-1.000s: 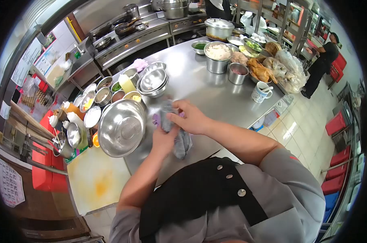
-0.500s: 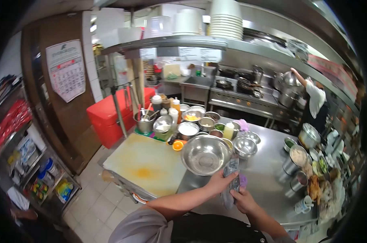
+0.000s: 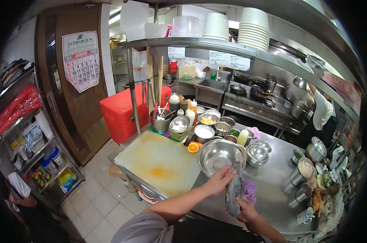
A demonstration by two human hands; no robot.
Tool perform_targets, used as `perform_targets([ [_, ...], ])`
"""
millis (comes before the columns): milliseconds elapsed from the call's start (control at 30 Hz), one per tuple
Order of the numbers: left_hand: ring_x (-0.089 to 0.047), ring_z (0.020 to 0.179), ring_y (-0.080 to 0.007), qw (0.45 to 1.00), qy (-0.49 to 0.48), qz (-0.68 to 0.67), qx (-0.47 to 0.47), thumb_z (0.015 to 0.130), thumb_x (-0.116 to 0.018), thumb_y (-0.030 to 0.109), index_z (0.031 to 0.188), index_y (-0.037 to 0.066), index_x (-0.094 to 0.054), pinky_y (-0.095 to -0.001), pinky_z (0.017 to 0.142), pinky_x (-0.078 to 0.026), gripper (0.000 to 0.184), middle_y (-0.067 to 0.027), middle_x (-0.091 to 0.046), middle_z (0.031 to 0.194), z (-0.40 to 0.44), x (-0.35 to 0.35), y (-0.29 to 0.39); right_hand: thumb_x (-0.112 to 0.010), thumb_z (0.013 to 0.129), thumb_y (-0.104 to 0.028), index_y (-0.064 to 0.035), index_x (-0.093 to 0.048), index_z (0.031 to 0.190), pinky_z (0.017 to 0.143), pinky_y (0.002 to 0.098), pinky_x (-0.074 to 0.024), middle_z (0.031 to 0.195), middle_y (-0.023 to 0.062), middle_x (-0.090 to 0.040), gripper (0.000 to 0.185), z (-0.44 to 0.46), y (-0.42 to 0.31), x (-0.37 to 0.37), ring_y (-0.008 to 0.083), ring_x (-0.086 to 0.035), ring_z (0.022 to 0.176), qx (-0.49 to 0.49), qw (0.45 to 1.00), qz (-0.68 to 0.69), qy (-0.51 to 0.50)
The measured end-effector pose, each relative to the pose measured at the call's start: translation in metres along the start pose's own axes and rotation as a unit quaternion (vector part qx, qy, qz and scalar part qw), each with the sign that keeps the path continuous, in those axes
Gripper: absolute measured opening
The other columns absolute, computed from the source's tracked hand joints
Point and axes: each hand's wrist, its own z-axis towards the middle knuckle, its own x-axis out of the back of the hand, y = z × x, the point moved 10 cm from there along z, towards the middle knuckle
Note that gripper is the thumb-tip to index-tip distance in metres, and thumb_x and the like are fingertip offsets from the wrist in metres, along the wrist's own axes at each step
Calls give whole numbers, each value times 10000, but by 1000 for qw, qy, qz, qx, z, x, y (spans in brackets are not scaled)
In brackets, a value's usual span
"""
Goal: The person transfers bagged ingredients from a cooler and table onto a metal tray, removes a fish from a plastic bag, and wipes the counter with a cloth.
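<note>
A long grey, mottled object, fish-like in look, [image 3: 234, 190] is held at a slant over the steel table's near edge. My left hand [image 3: 220, 180] grips its upper part, thumb lying across it. Lower down, my right hand [image 3: 245, 209] has its fingers closed round the other end. Just beyond my hands sits a large steel bowl [image 3: 215, 156] with nothing visible inside. A crumpled purple cloth [image 3: 249, 192] lies right beside the grey object. Left of my hands is a stained cutting board [image 3: 159, 162].
Small bowls of ingredients [image 3: 208, 119], squeeze bottles [image 3: 192, 106] and an orange half [image 3: 193, 147] stand behind the board. A metal shelf [image 3: 191, 41] crosses overhead. At the right are pots, a mug [image 3: 305, 216] and food. A person [image 3: 322, 115] stands by the stove.
The view has swung left, bringing in the door, calendar and shelves. Both hands still hold the grey object, which now shows more plainly. The person at the stove still reaches toward the pots.
</note>
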Motion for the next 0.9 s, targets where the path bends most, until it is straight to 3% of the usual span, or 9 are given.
perform_targets([
  [100, -552, 773, -33, 991, -54, 53, 114, 983, -581, 264, 1058, 54, -603, -221, 663, -451, 224, 31, -616, 855, -16, -2, 4, -536, 983, -243, -65, -467, 1286, 758, 448, -565, 1100, 123, -616, 359, -12, -1, -15, 300, -660, 902, 11, 1000, -3, -26],
  [300, -467, 689, -6, 999, 15, 45, 21, 941, -648, 191, 902, 75, -605, -192, 591, -383, 130, 72, -554, 761, -40, -17, 36, -541, 979, -250, -53, -432, 1324, 811, 444, -547, 1161, 130, -592, 412, -40, 23, -2, 323, -630, 1005, -60, 993, 32, -98],
  [400, -385, 663, -4, 993, 45, 108, 9, 926, -669, 173, 793, 103, -538, -199, 570, -329, 199, 98, -459, 710, -59, -44, 49, -628, 930, -235, -38, -381, 1374, 928, 420, -488, 1266, 133, -541, 545, -49, 24, 16, 293, -568, 1136, 34, 998, 32, -44],
  [500, -351, 653, -8, 991, 72, 114, -1, 915, -683, 162, 749, 113, -472, -204, 560, -306, 273, 97, -414, 694, -71, -73, 32, -735, 844, -186, -14, -334, 1407, 1007, 373, -413, 1332, 131, -491, 712, -101, -16, -13, 235, -502, 1212, 224, 939, -260, 16],
  [533, -375, 658, -9, 989, 80, 116, 43, 904, -695, 151, 810, 95, -529, -200, 570, -332, 198, 88, -443, 711, -75, -80, 18, -811, 759, -140, 4, -357, 1391, 985, 342, -405, 1271, 110, -517, 791, -110, -19, -17, 185, -515, 1150, 271, 913, -306, 20],
  [633, -427, 680, -14, 992, 14, 111, 61, 899, -694, 132, 911, 71, -586, -200, 586, -368, 125, 74, -501, 753, -89, -125, 1, -805, 756, -104, 12, -388, 1365, 945, 324, -425, 1188, 81, -546, 747, -129, 15, 11, 166, -527, 1077, 163, 947, -260, 89],
  [667, -485, 720, -19, 991, -8, 119, 59, 900, -679, 109, 1044, 46, -615, -203, 621, -414, 169, 58, -567, 820, -96, -137, -4, -795, 759, -92, 11, -400, 1357, 932, 320, -431, 1171, 75, -554, 724, -138, 17, 16, 160, -534, 1057, 180, 943, -261, 97],
  [800, -517, 754, -20, 971, -33, 204, 122, 905, -656, 79, 1082, 33, -627, -207, 659, -441, 186, 46, -601, 861, -122, -153, -11, -750, 769, -45, 4, -448, 1328, 902, 311, -452, 1136, 60, -579, 638, -172, 26, 27, 148, -558, 1021, 242, 929, -247, 132],
  [900, -521, 756, -18, 968, -59, 193, 147, 917, -634, 66, 1082, 32, -636, -207, 669, -447, 170, 49, -602, 853, -130, -163, -8, -742, 774, -48, 14, -448, 1326, 915, 310, -451, 1134, 69, -592, 628, -183, 41, 45, 153, -563, 1042, 215, 947, -206, 123],
])
